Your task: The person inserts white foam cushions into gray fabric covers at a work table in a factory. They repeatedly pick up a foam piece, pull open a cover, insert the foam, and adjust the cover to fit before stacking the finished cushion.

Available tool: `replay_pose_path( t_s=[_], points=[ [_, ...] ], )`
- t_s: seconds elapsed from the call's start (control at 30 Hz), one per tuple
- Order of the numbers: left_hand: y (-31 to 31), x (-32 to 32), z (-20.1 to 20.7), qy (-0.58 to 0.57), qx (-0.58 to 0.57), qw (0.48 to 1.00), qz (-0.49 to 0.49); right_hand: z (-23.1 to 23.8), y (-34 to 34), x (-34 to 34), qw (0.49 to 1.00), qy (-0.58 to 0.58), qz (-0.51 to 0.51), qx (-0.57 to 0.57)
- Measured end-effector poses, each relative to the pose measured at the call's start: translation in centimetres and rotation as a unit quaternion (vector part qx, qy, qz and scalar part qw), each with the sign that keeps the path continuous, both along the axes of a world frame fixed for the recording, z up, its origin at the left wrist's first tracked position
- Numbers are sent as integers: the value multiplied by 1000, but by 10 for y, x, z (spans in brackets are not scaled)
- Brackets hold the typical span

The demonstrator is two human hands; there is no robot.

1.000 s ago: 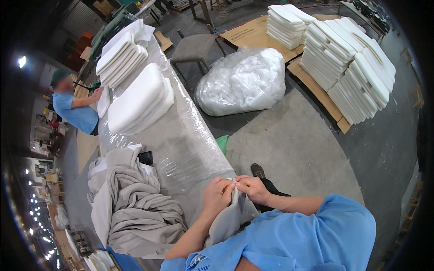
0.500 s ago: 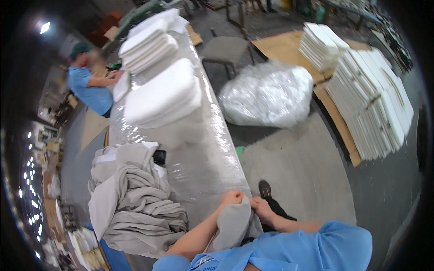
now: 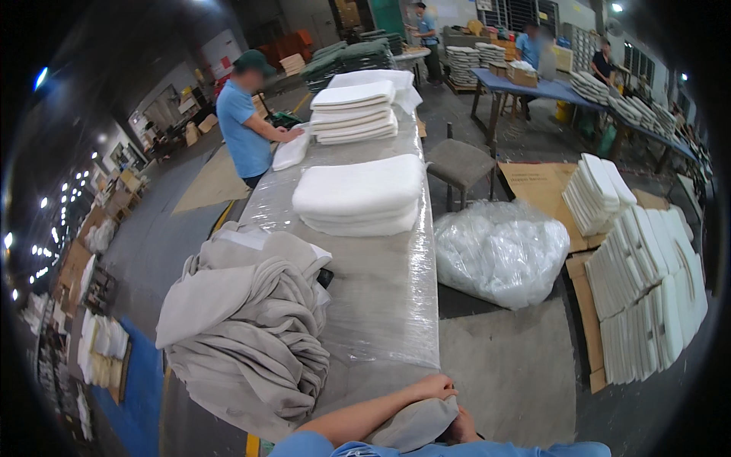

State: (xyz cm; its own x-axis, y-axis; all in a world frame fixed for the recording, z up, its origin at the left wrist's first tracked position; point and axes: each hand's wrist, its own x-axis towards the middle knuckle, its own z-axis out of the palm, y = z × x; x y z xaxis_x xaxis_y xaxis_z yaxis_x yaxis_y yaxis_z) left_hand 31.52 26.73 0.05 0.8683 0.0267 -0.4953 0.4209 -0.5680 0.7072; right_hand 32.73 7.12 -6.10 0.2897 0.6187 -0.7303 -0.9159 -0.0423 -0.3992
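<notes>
At the near end of the plastic-wrapped table (image 3: 381, 305), the left hand (image 3: 430, 388) grips a grey fabric cover (image 3: 415, 423) from above, while the right hand (image 3: 462, 428) lies mostly hidden beneath it, its fingers impossible to read.

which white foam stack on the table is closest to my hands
The two-pad stack mid-table, just beyond the grey fabric heap. The taller stack lies farther up, near the person in blue.

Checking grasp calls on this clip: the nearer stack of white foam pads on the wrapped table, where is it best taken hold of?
The nearer stack of white foam pads lies flat and wide, its long edges across the table. Probably best gripped with both hands at its two short ends, fingers sliding under the bottom pad, coming from the table's right side, since the grey fabric pile crowds the left.
</notes>
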Motion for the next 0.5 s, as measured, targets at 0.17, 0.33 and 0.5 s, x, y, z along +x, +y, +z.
replay_pose_path(
  t_s=[0.17, 0.33, 0.5],
  points=[
    [11, 20, 10, 112, -67, 985, -114, 22, 19, 2, 982, 164, 1, 90],
    [-2, 20, -10, -31, -22, 992, -119, 21, 41, 8, 992, 110, 45, 50],
    [-5, 19, -10, 15, -15, 998, -58, 15, 64, 10, 994, 81, 74, 9]
  ],
)
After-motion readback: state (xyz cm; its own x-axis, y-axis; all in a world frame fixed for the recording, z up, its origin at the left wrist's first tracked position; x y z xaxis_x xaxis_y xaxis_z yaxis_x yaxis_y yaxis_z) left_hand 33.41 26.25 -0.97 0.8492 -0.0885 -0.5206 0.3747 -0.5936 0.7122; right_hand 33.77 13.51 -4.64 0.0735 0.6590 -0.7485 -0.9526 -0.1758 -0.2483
